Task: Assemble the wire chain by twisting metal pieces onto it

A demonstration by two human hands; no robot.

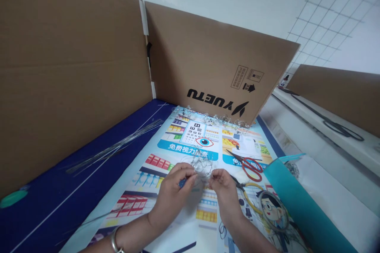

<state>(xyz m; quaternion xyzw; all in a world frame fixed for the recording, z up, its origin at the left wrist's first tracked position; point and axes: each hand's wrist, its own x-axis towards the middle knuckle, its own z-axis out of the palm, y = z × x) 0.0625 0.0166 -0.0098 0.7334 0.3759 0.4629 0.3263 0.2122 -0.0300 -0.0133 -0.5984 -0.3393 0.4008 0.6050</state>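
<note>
Near the middle of the head view, a tangled piece of thin silvery wire [203,166] stands between my hands above the printed poster. My left hand [177,185] pinches its left side with thumb and forefinger, and a bracelet circles that wrist. On the other side, the fingers of my right hand [222,189] close on the wire's lower right part. Fingertips cover the exact points of grip. Red-handled scissors [251,168] lie right of the hands, with yellow-handled pliers [249,199] just below them, partly behind my right hand.
A wire coil [274,211] lies at the lower right beside a teal box [305,201]. Long straight wires [118,144] rest on the blue cloth at left. Small wire pieces [219,120] line the foot of the cardboard panel [213,63]. Another cardboard wall [71,59] rises at left.
</note>
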